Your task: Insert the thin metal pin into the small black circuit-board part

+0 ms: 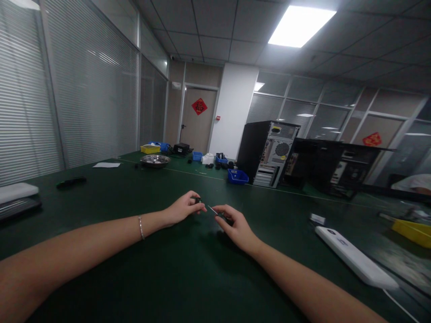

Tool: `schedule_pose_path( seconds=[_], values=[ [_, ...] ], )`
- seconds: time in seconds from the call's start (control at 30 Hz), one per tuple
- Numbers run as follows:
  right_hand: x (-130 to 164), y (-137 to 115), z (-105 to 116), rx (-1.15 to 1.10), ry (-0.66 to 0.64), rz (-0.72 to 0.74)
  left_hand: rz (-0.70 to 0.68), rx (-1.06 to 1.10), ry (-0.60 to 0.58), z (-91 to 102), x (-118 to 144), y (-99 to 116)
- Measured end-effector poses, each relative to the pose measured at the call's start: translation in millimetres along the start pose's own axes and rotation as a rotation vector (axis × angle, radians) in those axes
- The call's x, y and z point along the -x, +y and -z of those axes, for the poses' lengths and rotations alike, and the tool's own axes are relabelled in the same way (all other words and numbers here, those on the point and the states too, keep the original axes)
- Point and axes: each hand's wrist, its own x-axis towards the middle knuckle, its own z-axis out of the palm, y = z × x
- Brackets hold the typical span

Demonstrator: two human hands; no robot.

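Observation:
Above the middle of the green tabletop (161,269), my left hand (183,208) pinches a small dark piece (198,200), too small to name. A bracelet circles that wrist. My right hand (237,229) is closed around a screwdriver (213,210). Its thin metal shaft points up and left toward the dark piece, with a short gap between the tip and my left fingers. Most of the dark handle is hidden in my right palm.
On the right lie a white power strip (357,258) and a yellow bin (412,231). Computer towers (257,148) and a blue bin (237,176) stand beyond my hands. A metal bowl (155,160) sits back left, with a dark green-edged tool (71,182) nearer.

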Motion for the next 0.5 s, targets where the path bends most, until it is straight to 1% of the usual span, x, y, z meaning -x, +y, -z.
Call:
schedule_pose_path(
  seconds=[0.07,0.17,0.27,0.43,0.5],
  values=[
    [0,0,0,-0.012,0.008,0.017,-0.020,-0.037,-0.078,-2.9,2,3],
    [1,1,0,0.031,0.024,0.049,-0.115,-0.187,-0.150,-5.4,4,7],
    [1,3,-1,0.097,0.022,0.067,-0.182,-0.315,-0.140,-4.4,5,9],
    [2,2,0,0.154,0.013,0.062,-0.250,-0.420,-0.107,-1.7,8,12],
    [2,1,1,0.161,-0.002,0.058,-0.263,-0.422,-0.098,-1.8,10,13]
  ],
)
